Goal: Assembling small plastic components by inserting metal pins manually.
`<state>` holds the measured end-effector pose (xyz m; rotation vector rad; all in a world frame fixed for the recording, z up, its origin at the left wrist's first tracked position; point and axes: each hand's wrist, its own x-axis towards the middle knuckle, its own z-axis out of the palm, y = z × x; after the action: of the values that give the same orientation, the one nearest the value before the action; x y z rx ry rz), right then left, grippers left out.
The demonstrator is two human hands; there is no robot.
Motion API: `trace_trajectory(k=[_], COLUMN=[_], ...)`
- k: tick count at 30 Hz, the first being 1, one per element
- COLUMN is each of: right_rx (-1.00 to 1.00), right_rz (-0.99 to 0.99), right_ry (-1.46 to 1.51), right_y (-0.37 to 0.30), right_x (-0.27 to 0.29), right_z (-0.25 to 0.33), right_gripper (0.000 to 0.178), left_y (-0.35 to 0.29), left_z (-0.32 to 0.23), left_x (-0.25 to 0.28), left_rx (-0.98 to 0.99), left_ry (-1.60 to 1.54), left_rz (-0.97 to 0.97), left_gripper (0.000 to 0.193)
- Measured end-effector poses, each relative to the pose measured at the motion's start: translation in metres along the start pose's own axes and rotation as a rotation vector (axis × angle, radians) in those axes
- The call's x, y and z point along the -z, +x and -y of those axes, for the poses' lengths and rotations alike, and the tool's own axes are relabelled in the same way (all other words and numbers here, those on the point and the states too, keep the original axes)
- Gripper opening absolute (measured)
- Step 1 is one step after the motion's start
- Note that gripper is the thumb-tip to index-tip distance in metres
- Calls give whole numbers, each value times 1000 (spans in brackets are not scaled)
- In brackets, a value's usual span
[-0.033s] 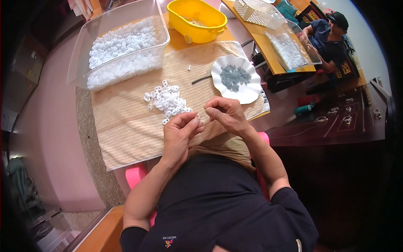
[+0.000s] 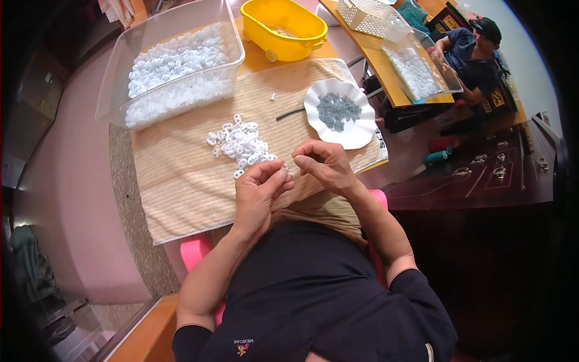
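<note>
Left hand (image 2: 260,192) pinching a small white piece (image 2: 286,168) at thumb and forefinger tips, toward the towel's (image 2: 181,199) near edge. Right hand (image 2: 325,168) just right of it, thumb and forefinger closed together; can't tell if anything's between. White pile (image 2: 244,143) just beyond left fingertips.

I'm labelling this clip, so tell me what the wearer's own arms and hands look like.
The left hand and right hand are bare, with no gloves in sight, and the forearms are uncovered too. The dark shirt has short sleeves edged with a thin pale line; a small coloured emblem marks its front.
</note>
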<state>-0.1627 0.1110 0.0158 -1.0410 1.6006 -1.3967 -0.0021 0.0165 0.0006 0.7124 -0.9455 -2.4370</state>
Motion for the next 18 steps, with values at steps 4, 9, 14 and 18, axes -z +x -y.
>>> trace_trajectory(k=[4,9,14,18], right_rx=[12,-22,1,14], right_rz=[21,29,2,-20], right_ry=[26,48,85,134], right_y=[1,0,0,0], right_x=[-5,-9,-9,-11], right_z=[-7,-9,-13,-18], right_gripper=[10,9,9,12], left_y=[0,0,1,2], left_z=[-3,-4,-2,-1], left_x=[-1,0,1,1], left_rx=[25,33,36,31], left_ry=[-6,-58,-73,-84], left_rz=[-6,2,9,10], left_gripper=[19,18,18,18])
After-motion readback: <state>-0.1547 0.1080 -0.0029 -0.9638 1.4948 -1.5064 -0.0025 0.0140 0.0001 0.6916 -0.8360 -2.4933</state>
